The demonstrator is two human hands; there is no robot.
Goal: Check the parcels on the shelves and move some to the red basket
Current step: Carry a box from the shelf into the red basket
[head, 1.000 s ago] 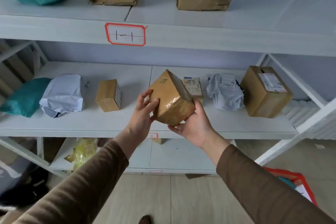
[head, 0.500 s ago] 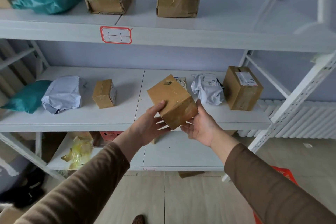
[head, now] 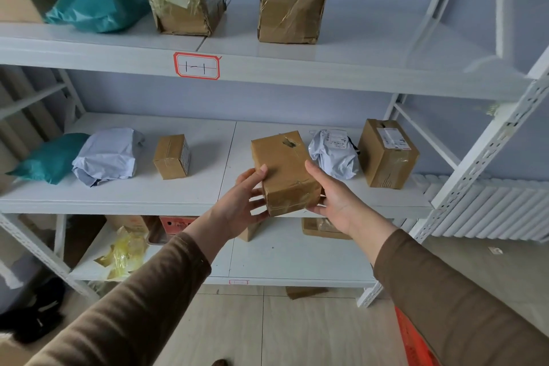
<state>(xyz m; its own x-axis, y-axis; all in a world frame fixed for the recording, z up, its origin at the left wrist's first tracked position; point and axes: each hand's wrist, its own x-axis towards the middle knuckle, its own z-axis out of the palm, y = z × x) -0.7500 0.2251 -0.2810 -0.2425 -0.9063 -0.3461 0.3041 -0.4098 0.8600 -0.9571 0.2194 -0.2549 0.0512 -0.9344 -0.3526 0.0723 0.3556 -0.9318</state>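
We hold the brown parcel [head: 285,172] between both hands, lifted clear in front of the middle shelf [head: 178,199], at about the centre of our view. Our left hand [head: 237,205] takes its near left corner, thumb laid on the top face and fingers spread under the bottom edge. Our right hand [head: 332,199] cups the right side, fingers wrapped behind and beneath, thumb along the upper right edge. Both hands are curled round the box, so neither is free.

The box's long axis runs from roughly 5 o'clock, near us, up toward 11 o'clock at the shelf, with the taped end face turned to us and tipped down. A torn spot in the tape shows on the top face at the far end.

The relation that matters is where the red basket [head: 413,342] lies: low at about 5 o'clock from the parcel, on the floor by our right sleeve [head: 463,306], only a sliver of its rim showing. Our right hand is plainly the nearer one. If this parcel is to go, we judge the move as a swing down and to the right, led by the right hand, the left letting go partway.

Other parcels sit on the same shelf: a small box [head: 172,156] at 9 o'clock, a grey bag [head: 334,153] just behind at 2 o'clock, a labelled box [head: 387,153] beyond it.
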